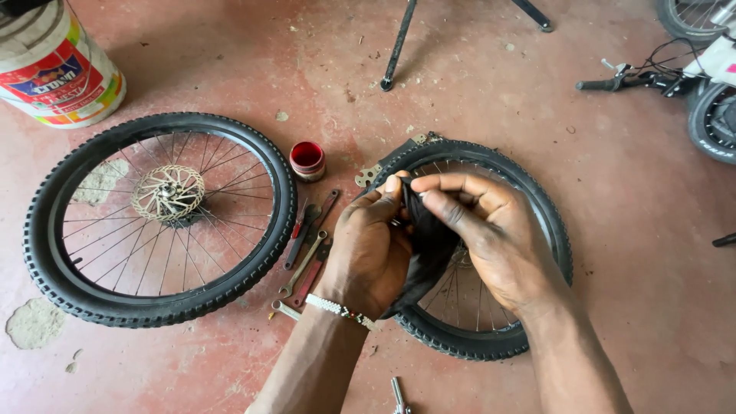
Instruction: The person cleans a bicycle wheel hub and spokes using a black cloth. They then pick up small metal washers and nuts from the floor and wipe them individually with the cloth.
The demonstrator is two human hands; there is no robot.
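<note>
My left hand (372,249) and my right hand (487,234) are together above a bicycle wheel (537,211) lying flat on the red floor. Both pinch a limp black rubber inner tube (422,257) that hangs down between them. The thumbs and fingertips meet near the tube's top end. A beaded bracelet circles my left wrist. The hands hide most of the wheel's spokes and hub.
A second wheel (161,218) with a disc rotor lies at the left. Wrenches (307,253) lie between the wheels, beside a small red tin (307,159). A paint bucket (54,65) stands top left. A stand leg (397,46) and bicycle parts (690,77) are at the top.
</note>
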